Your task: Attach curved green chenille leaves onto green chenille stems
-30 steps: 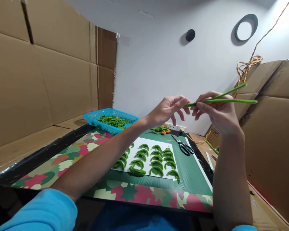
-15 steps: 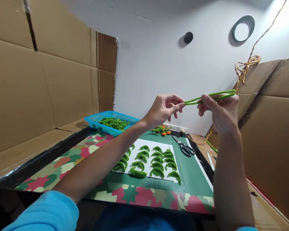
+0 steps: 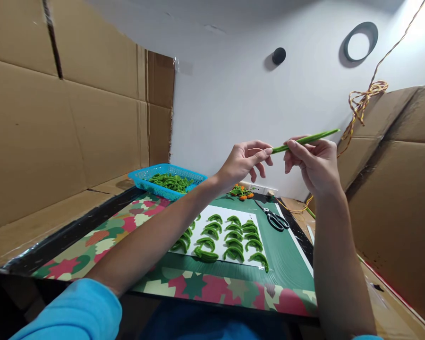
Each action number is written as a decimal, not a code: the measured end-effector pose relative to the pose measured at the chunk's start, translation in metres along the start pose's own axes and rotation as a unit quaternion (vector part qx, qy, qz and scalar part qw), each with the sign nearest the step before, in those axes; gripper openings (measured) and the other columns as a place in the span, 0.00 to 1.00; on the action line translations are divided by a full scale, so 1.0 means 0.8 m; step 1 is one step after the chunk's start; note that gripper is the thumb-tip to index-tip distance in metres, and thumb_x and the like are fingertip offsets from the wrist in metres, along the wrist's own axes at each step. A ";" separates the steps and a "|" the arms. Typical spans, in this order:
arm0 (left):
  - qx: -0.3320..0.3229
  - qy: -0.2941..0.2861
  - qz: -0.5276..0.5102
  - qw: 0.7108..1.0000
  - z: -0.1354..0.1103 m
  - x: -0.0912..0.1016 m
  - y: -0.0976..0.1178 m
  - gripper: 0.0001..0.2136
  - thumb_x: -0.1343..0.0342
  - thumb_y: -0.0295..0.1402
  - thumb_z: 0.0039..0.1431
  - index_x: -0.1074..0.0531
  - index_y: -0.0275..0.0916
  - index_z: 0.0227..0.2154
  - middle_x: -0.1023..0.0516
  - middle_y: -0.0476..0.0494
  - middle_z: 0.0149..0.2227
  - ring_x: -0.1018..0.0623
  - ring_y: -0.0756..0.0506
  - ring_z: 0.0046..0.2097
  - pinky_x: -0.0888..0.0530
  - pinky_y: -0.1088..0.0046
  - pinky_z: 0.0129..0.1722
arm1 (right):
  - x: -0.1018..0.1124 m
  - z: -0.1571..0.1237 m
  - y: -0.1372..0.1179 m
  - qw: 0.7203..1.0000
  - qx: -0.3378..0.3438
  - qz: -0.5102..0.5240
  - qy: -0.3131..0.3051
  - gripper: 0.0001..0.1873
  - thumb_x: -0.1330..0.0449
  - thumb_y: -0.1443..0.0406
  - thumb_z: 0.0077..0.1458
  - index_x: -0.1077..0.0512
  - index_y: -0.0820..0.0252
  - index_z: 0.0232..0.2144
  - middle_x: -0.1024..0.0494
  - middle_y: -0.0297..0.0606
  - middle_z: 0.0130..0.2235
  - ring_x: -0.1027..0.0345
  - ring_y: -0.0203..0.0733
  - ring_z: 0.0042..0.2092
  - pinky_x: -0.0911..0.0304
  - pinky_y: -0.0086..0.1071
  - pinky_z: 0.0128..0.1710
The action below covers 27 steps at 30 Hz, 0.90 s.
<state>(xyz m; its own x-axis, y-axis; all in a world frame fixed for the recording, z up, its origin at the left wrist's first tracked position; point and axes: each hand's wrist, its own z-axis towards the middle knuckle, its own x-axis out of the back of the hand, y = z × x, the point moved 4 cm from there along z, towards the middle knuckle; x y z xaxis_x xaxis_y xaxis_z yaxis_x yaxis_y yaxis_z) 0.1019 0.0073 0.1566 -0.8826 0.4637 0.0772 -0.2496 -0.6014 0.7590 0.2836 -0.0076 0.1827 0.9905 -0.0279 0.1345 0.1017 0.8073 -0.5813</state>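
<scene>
A green pipe cleaner (image 3: pixel 318 135), doubled into two strands lying close together, is held up in front of the white wall. My left hand (image 3: pixel 248 158) pinches its left end between thumb and forefinger, the other fingers loosely curled. Farther right, my right hand (image 3: pixel 313 160) grips the strands with thumb and fingers, and their tip sticks out past it to the upper right. Below both hands, a white sheet (image 3: pixel 258 219) on the table bears rows of curved green pipe-cleaner pieces (image 3: pixel 233 241). Part of the sheet's left side is hidden by my left forearm.
A blue basket (image 3: pixel 136 177) with loose green pieces (image 3: pixel 172 182) stands at the back left. Black-handled scissors (image 3: pixel 276 221) lie on the green mat (image 3: pixel 283 264), near orange-and-green flowers (image 3: pixel 242 192). Cardboard walls (image 3: pixel 102 118) flank the table; a twisted cord (image 3: pixel 364 99) hangs at right.
The two strands, apart before, now lie together. My right hand has moved slightly left along them, toward my left hand, and the far tip is now free. The view has shifted a little.
</scene>
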 end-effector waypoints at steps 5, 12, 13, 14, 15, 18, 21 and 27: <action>0.030 -0.001 -0.090 0.995 -0.002 -0.001 -0.006 0.16 0.33 0.43 0.62 0.23 0.38 0.44 0.20 0.43 0.40 0.22 0.53 0.29 0.32 0.77 0.20 | -0.010 -0.003 -0.002 1.000 0.010 -0.004 -0.020 0.15 0.27 0.53 0.55 0.21 0.57 0.34 0.20 0.36 0.28 0.31 0.37 0.23 0.29 0.38 0.22; 0.030 0.040 -0.174 0.983 0.001 -0.001 -0.024 0.17 0.32 0.43 0.62 0.19 0.38 0.48 0.18 0.37 0.50 0.24 0.55 0.31 0.33 0.79 0.22 | -0.022 -0.001 0.003 1.000 0.013 -0.010 0.012 0.16 0.28 0.52 0.56 0.19 0.60 0.34 0.20 0.38 0.27 0.31 0.36 0.21 0.31 0.36 0.19; 0.028 0.048 -0.168 0.984 0.001 0.000 -0.026 0.17 0.33 0.43 0.63 0.19 0.38 0.49 0.18 0.36 0.50 0.24 0.54 0.31 0.34 0.79 0.22 | -0.022 -0.001 0.005 1.000 0.014 -0.022 0.018 0.17 0.28 0.52 0.56 0.20 0.60 0.32 0.20 0.38 0.27 0.31 0.36 0.21 0.31 0.36 0.19; 0.026 0.055 -0.160 0.985 0.001 0.000 -0.027 0.17 0.34 0.43 0.64 0.19 0.37 0.49 0.18 0.36 0.49 0.24 0.54 0.31 0.34 0.79 0.22 | -0.022 0.000 0.006 0.999 0.016 -0.032 0.020 0.18 0.27 0.51 0.55 0.20 0.61 0.31 0.20 0.39 0.26 0.31 0.36 0.20 0.32 0.36 0.18; 0.025 0.057 -0.151 0.987 0.000 0.000 -0.028 0.17 0.35 0.43 0.64 0.19 0.37 0.50 0.18 0.36 0.48 0.24 0.54 0.31 0.34 0.79 0.22 | -0.023 0.001 0.007 0.999 0.018 -0.038 0.021 0.19 0.27 0.51 0.55 0.20 0.61 0.29 0.20 0.39 0.26 0.31 0.36 0.20 0.32 0.36 0.18; 0.022 0.046 -0.151 0.987 -0.001 -0.004 -0.028 0.18 0.35 0.41 0.65 0.20 0.38 0.53 0.18 0.37 0.46 0.24 0.54 0.31 0.34 0.79 0.22 | -0.024 0.001 0.009 0.999 0.019 -0.036 0.018 0.20 0.26 0.49 0.54 0.20 0.60 0.27 0.21 0.38 0.24 0.32 0.36 0.19 0.32 0.37 0.17; 0.021 0.024 -0.179 0.983 -0.003 -0.008 -0.025 0.18 0.35 0.41 0.65 0.21 0.39 0.54 0.19 0.39 0.44 0.25 0.54 0.31 0.35 0.79 0.21 | -0.025 0.000 0.009 1.000 0.017 -0.019 0.009 0.20 0.27 0.49 0.54 0.20 0.59 0.27 0.23 0.37 0.23 0.33 0.36 0.19 0.33 0.36 0.17; 0.026 0.007 -0.188 0.982 -0.006 -0.014 -0.021 0.16 0.35 0.41 0.64 0.24 0.39 0.50 0.27 0.45 0.38 0.26 0.55 0.29 0.36 0.80 0.19 | -0.027 -0.002 0.008 0.999 0.039 -0.016 -0.020 0.20 0.28 0.48 0.56 0.18 0.59 0.31 0.19 0.39 0.29 0.30 0.36 0.21 0.30 0.37 0.18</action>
<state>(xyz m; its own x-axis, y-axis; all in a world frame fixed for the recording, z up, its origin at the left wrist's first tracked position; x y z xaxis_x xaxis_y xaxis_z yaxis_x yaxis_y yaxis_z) 0.1138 0.0089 0.1401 -0.7373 0.6376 -0.2234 -0.5385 -0.3550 0.7642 0.2627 -0.0028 0.1746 0.9824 -0.0322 0.1841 0.1239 0.8498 -0.5123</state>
